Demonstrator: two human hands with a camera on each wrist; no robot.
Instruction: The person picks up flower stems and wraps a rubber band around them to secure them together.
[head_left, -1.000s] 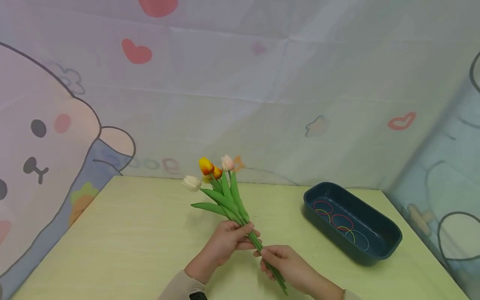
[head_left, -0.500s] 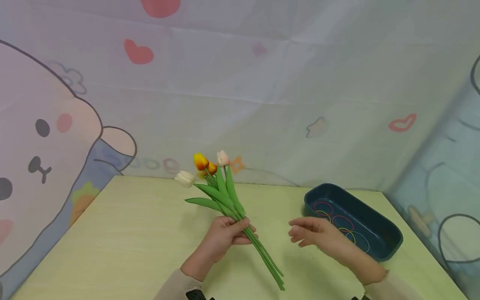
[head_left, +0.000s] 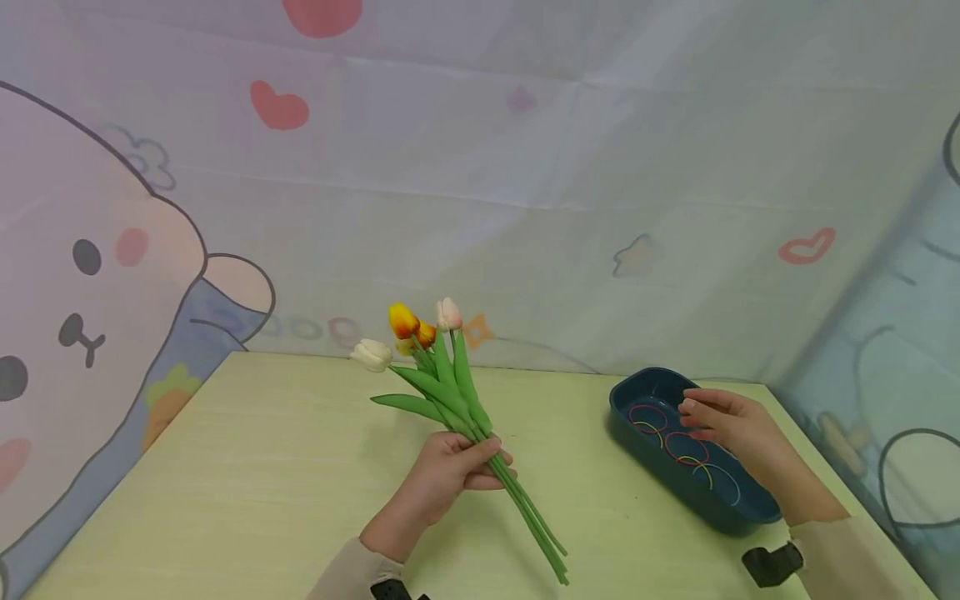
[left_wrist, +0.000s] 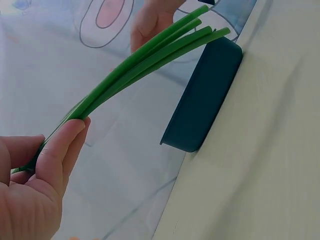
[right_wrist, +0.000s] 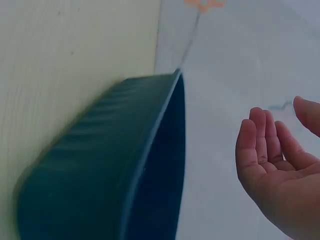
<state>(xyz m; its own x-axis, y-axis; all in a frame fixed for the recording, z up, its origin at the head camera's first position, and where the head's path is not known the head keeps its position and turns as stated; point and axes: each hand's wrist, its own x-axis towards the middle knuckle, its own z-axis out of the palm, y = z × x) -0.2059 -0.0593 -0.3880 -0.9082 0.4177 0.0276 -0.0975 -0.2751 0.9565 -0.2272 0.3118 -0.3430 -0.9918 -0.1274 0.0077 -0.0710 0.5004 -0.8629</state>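
A bunch of artificial tulips point(head_left: 452, 402) with white, pink and orange-yellow heads leans up to the left in the head view. My left hand point(head_left: 455, 468) pinches its green stems point(left_wrist: 135, 65) between thumb and fingers, and the stem ends point down to the right. Over the dark blue basin point(head_left: 652, 462) hovers my right hand point(head_left: 738, 429), holding nothing, its fingers loosely bent and apart from the thumb in the right wrist view. Several thin rubber bands point(head_left: 686, 448), red, yellow and pale blue, lie on the basin floor below it.
The basin stands at the right of a pale yellow table point(head_left: 247, 475). Behind the table hangs a printed cloth point(head_left: 465, 167) with hearts and a cartoon bear; another cloth side closes off the right.
My right hand has let go of the lower stems and moved right, to above the basin. The left hand and tulips have shifted slightly left and up.
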